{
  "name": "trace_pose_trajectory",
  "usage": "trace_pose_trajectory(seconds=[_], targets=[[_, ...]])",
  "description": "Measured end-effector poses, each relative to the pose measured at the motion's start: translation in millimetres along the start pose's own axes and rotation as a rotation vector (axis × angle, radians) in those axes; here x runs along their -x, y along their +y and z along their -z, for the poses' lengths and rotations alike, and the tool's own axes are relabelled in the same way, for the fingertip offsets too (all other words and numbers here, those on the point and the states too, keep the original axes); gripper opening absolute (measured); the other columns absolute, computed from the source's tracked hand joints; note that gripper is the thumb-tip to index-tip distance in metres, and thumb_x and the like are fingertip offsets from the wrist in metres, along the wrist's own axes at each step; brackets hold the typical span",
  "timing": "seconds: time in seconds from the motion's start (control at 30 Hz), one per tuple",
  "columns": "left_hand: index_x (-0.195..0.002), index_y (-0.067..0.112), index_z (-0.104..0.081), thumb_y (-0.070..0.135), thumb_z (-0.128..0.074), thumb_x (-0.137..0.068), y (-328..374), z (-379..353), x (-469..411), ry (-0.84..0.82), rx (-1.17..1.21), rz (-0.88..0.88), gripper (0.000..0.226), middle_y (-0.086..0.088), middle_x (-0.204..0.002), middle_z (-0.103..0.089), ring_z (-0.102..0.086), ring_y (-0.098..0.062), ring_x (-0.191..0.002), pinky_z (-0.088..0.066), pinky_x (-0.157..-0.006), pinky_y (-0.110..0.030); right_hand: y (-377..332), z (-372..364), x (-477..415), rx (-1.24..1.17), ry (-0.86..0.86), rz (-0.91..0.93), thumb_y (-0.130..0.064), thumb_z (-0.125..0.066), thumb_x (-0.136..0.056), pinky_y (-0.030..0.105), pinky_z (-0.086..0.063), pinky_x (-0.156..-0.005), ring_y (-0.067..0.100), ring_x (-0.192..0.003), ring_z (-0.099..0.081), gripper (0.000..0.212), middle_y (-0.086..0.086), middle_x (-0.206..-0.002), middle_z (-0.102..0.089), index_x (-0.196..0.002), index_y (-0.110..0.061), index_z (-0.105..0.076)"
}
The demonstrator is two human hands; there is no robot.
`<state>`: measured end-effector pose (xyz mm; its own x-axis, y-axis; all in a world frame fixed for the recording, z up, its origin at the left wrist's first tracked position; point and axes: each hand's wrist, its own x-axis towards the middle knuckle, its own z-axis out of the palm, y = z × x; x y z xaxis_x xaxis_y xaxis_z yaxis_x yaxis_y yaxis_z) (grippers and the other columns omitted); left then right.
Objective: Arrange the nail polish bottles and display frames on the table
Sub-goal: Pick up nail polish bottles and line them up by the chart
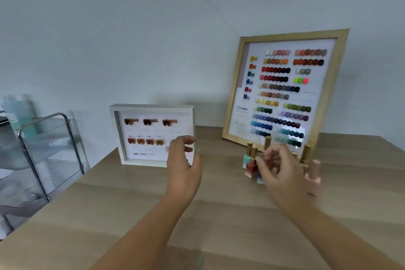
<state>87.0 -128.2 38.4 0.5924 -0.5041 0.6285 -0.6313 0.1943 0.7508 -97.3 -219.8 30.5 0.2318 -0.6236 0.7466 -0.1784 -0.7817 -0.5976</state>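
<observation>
Both hands are raised over the wooden table (135, 210), neither holding anything. The left hand (183, 166) has its fingers spread and loosely curled, empty, right in front of the lower right corner of the white display frame (153, 135); whether a fingertip touches the frame is unclear. The frame stands upright at the table's back edge against the wall, long axis horizontal, face toward the camera, with two rows of brown nail samples.

The right hand (279, 166) is part-open, fingers bent, thumb apart, gripping nothing. It hovers over and partly covers the cluster of nail polish bottles. Bottles stand upright, caps up, long axes vertical: a red bottle (252, 167) with gold cap just left of the thumb, a mint bottle (246, 160) behind it, a pink bottle (313, 174) just right of the hand, and a gold-capped bottle (305, 154) behind that. More bottles sit behind the hand, blurred.

The wooden colour-chart frame (285, 87) stands behind the cluster, leaning back against the wall, long axis vertical, swatches facing forward. A metal trolley (43, 155) sits off the table's left edge.
</observation>
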Motion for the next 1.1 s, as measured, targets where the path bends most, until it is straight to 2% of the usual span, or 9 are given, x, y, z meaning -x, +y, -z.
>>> trace_pose_trajectory(seconds=[0.07,0.23,0.37,0.43,0.53,0.67,0.8,0.9,1.1], targets=[[-0.101,0.034,-0.049,0.013,-0.057,-0.086,11.3,-27.5,14.8,-0.118,-0.004,-0.003,0.027,0.018,-0.103,-0.049,-0.049,0.002,-0.094,-0.039,-0.07,-0.01,12.7,31.0,2.0,0.057,0.092,-0.037,-0.014,-0.065,-0.081,0.009,-0.038,-0.053,0.008,-0.063,-0.051,0.025,-0.004,-0.07,-0.052,-0.078,-0.029,-0.046],[-0.102,0.034,-0.05,0.021,-0.062,-0.085,27.7,-84.9,45.6,-0.4,-0.007,0.028,0.025,0.015,-0.102,-0.053,-0.052,0.0,-0.092,-0.042,-0.075,-0.014,50.9,87.3,9.5,0.112,0.21,-0.244,-0.02,-0.067,-0.081,0.014,-0.043,-0.057,0.014,-0.071,-0.055,0.027,-0.005,-0.081,-0.056,-0.085,-0.037,-0.046],[-0.122,0.031,-0.046,0.034,-0.068,-0.08,29.7,-120.0,67.1,-0.652,-0.064,0.134,0.047,0.016,-0.111,-0.05,-0.049,0.001,-0.099,-0.042,-0.088,-0.017,87.4,105.5,23.1,0.162,0.033,-0.487,-0.022,-0.068,-0.08,0.02,-0.043,-0.073,0.015,-0.098,-0.054,0.04,-0.005,-0.108,-0.055,-0.115,-0.025,-0.048],[-0.132,0.025,-0.041,0.036,-0.069,-0.079,28.0,-132.6,71.6,-0.701,-0.103,0.178,0.06,0.009,-0.124,-0.05,-0.048,-0.005,-0.11,-0.041,-0.096,-0.023,98.6,108.0,26.4,0.154,-0.083,-0.573,-0.028,-0.069,-0.08,0.026,-0.044,-0.085,0.012,-0.106,-0.051,0.053,-0.007,-0.119,-0.052,-0.126,-0.023,-0.044],[-0.137,0.021,-0.038,0.035,-0.07,-0.079,28.5,-146.6,71.0,-0.685,-0.147,0.197,0.068,0.003,-0.133,-0.049,-0.047,-0.013,-0.12,-0.04,-0.103,-0.03,104.2,106.5,21.4,0.093,-0.194,-0.629,-0.028,-0.071,-0.078,0.031,-0.045,-0.095,0.012,-0.111,-0.052,0.06,-0.005,-0.124,-0.052,-0.131,-0.022,-0.044],[-0.128,0.021,-0.046,0.032,-0.068,-0.08,29.9,-156.6,69.6,-0.655,-0.17,0.205,0.054,0.002,-0.122,-0.056,-0.052,-0.012,-0.109,-0.044,-0.095,-0.027,104.4,100.0,15.3,0.11,-0.308,-0.594,-0.026,-0.072,-0.078,0.029,-0.045,-0.09,0.011,-0.103,-0.056,0.042,-0.008,-0.112,-0.059,-0.116,-0.03,-0.053],[-0.109,0.026,-0.054,0.031,-0.069,-0.08,29.3,-160.9,71.1,-0.655,-0.167,0.162,0.032,0.011,-0.103,-0.057,-0.05,0.0,-0.086,-0.041,-0.08,-0.015,110.0,100.7,14.7,0.148,-0.304,-0.565,-0.02,-0.068,-0.082,0.021,-0.04,-0.08,0.009,-0.095,-0.056,0.027,-0.007,-0.105,-0.06,-0.103,-0.031,-0.056],[-0.108,0.029,-0.054,0.031,-0.07,-0.079,35.2,-169.2,77.7,-0.682,-0.124,0.095,0.033,0.02,-0.091,-0.051,-0.05,0.004,-0.08,-0.041,-0.074,-0.011,116.0,113.0,15.5,0.121,-0.24,-0.589,-0.019,-0.065,-0.084,0.018,-0.04,-0.074,0.009,-0.094,-0.057,0.027,-0.007,-0.102,-0.061,-0.108,-0.028,-0.056],[-0.104,0.031,-0.052,0.032,-0.068,-0.081,66.5,-231.1,92.6,-0.8,-0.014,0.02,0.028,0.018,-0.09,-0.052,-0.051,0.004,-0.08,-0.039,-0.064,-0.011,141.4,191.2,21.2,0.235,0.001,-0.67,-0.02,-0.063,-0.086,0.021,-0.037,-0.071,0.011,-0.084,-0.057,0.023,-0.004,-0.097,-0.065,-0.108,-0.022,-0.06]])
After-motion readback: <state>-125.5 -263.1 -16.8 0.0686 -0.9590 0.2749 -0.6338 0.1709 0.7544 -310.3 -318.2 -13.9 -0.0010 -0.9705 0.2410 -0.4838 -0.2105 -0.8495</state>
